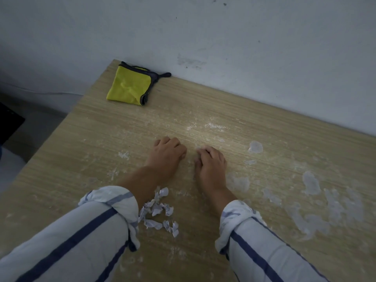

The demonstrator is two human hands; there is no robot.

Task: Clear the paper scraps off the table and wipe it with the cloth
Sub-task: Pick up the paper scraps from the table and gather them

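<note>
Several crumpled white paper scraps [159, 212] lie in a loose pile on the wooden table [85, 143], between my two forearms. My left hand [167, 152] rests knuckles-up on the table beyond the pile, fingers curled under. Just to its right, my right hand [211, 162] rests the same way. Whether either fist holds anything is hidden. A folded yellow cloth [129, 86] with dark edging lies at the table's far left corner, against the wall.
White powdery smears and patches [310, 183] cover the table, thickest on the right. A pale wall [244, 47] runs along the far edge. The table's left edge drops to the floor, where a dark object [9, 123] sits.
</note>
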